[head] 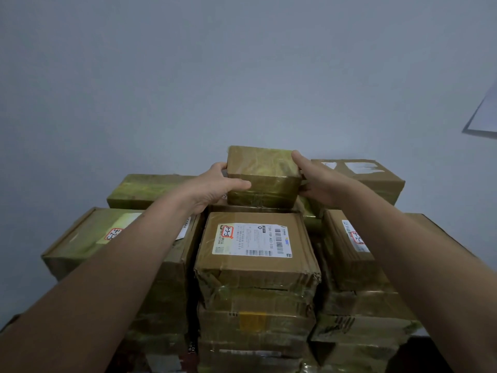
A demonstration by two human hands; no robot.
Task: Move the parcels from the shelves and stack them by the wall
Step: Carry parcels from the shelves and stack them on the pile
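Atop the stack (256,265), both hands grip a taped parcel (265,175).

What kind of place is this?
Likely a courier parcel storeroom: cardboard parcels stacked against a bare wall, a shipping label with barcode and hand-marked code, and the left hand and right hand gripping a taped parcel atop the stack.

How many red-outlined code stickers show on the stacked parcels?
3: one on the left parcel, one on the centre parcel, one on the right parcel, partly behind the forearm. Others may be hidden.
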